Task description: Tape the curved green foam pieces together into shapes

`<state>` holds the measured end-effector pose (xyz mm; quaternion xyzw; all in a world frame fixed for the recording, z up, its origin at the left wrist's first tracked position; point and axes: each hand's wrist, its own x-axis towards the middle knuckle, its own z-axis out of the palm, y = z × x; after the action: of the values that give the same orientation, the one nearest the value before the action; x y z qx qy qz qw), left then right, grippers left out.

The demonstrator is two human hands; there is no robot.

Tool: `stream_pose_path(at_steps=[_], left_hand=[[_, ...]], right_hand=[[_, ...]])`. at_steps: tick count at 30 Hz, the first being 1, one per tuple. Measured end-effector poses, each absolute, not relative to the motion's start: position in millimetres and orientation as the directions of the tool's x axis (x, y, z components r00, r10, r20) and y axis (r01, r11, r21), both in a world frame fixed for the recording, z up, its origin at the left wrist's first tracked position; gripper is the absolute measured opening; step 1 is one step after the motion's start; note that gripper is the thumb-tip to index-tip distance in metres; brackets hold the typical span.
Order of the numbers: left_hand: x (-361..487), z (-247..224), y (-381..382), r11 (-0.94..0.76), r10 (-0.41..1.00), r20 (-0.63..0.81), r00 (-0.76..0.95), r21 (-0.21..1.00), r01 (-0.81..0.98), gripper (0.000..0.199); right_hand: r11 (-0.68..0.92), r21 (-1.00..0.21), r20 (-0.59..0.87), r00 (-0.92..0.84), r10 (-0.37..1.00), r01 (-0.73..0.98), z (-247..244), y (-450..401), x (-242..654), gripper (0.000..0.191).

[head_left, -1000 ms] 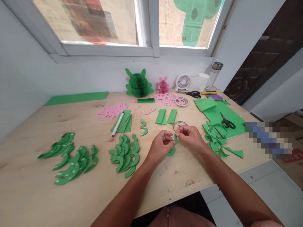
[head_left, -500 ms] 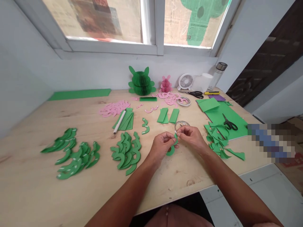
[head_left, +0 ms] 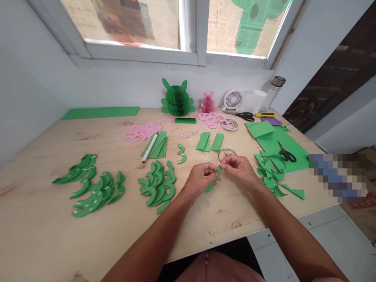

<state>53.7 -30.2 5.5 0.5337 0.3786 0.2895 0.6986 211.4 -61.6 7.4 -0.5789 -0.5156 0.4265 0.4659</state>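
My left hand is closed on a curved green paper cutout, whose lower end shows below the fingers. At the cutout's upper end, my right hand pinches a small white strip, which looks like tape. Just behind the fingertips lies a roll of tape, partly covered by the right hand. One wavy green cutout with white strips rests alone to the left. Nearer me sits a heap of plain green cutouts, and farther left a heap of strip-marked cutouts.
Green scraps and black scissors lie right, by a green sheet. Pink cutouts, folded green cards and a white pen lie farther back. Paper figures and a small fan stand along the wall.
The view has shifted slightly. The green cutout has turned between my hands, and less of its lower curve shows. Both hands stay close together in nearly the same place.
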Motion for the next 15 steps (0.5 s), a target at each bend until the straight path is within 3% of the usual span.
stream_pose_path(at_steps=[15], left_hand=[[52.6,2.8,-25.5,0.210,0.806,-0.188,0.561,0.977,0.025,0.007]], right_hand=[[0.014,-0.968,0.045,0.117,0.992,0.251,5.5,-61.3,210.2,0.014]])
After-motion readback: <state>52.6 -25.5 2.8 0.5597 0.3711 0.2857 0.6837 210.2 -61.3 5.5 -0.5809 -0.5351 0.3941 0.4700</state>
